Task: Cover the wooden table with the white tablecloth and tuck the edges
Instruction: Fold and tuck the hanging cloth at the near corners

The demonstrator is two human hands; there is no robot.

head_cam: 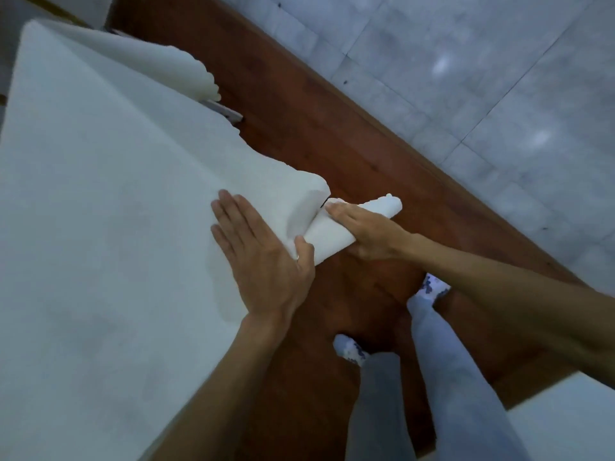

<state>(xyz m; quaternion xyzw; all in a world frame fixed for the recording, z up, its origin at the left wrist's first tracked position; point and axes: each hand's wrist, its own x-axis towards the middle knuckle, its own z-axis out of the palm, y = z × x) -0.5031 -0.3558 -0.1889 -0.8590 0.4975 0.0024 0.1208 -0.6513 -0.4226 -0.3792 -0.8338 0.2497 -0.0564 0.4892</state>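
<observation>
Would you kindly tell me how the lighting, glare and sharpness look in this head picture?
Head view: dim, cool, even light; the tablecloth reads as flat white with little texture; two soft glare spots lie on the tiles; the whole frame is slightly soft and tilted.

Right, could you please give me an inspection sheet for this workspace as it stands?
Surface: white tablecloth covers the whole top; no wood showing.
Job's things: folded corner flap sticks out at the near corner.
Clutter: nothing seen.
Hands: left hand presses flat on the cloth by the corner; right hand lies with straight fingers along the flap.
Cables: nothing seen.
Surroundings: red-brown wooden floor, grey tiles, the person's legs.
</observation>
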